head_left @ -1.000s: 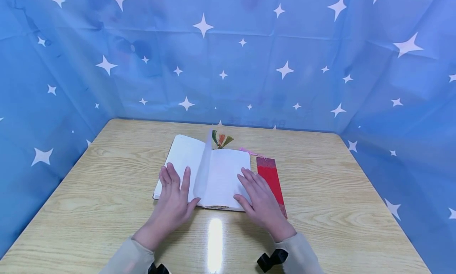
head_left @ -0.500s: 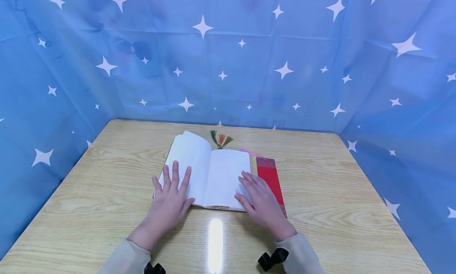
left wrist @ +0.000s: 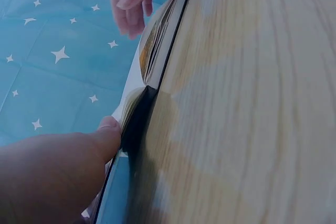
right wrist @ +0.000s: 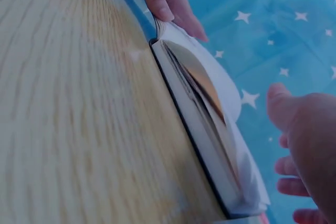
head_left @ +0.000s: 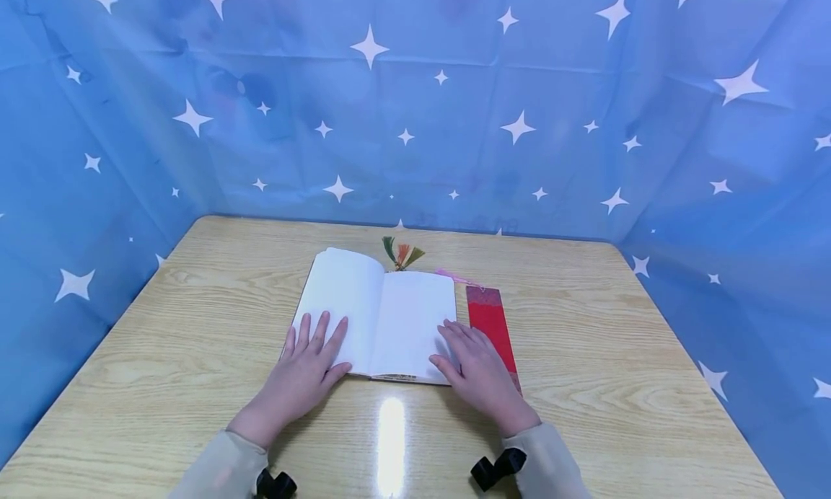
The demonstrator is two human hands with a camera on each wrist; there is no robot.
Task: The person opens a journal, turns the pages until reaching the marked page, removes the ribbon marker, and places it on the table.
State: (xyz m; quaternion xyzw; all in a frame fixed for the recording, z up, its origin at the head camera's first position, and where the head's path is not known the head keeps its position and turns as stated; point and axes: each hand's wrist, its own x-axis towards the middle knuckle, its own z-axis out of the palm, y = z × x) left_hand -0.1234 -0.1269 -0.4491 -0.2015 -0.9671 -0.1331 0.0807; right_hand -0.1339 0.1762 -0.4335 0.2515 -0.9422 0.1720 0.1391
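A notebook (head_left: pixel 410 326) lies spread on the table, its white pages showing no marks I can make out. My left hand (head_left: pixel 300 378) rests on the lower left page with fingers spread and straight. In the left wrist view its thumb (left wrist: pixel 109 127) presses the page near the lower edge. My right hand (head_left: pixel 479 375) is over the lower right side of the notebook, fingers loosely extended. From the right wrist view, that hand (right wrist: pixel 314 148) is slightly above the raised right pages (right wrist: pixel 210 87) and holds nothing. Darker inserts show between those pages at the bottom edge.
A red strip like a bookmark (head_left: pixel 490 324) lies right of the notebook, partly behind my right hand, with a pink cord (head_left: pixel 457 276) at its top. Green, orange and olive tassels (head_left: pixel 404 255) stick out past the notebook's top. A blue starry curtain (head_left: pixel 415 109) surrounds the wooden table (head_left: pixel 617 355).
A page that stood upright near the middle has turned over to the left and now lies down. My left hand moved left and settled flat on it. The right hand barely moved.
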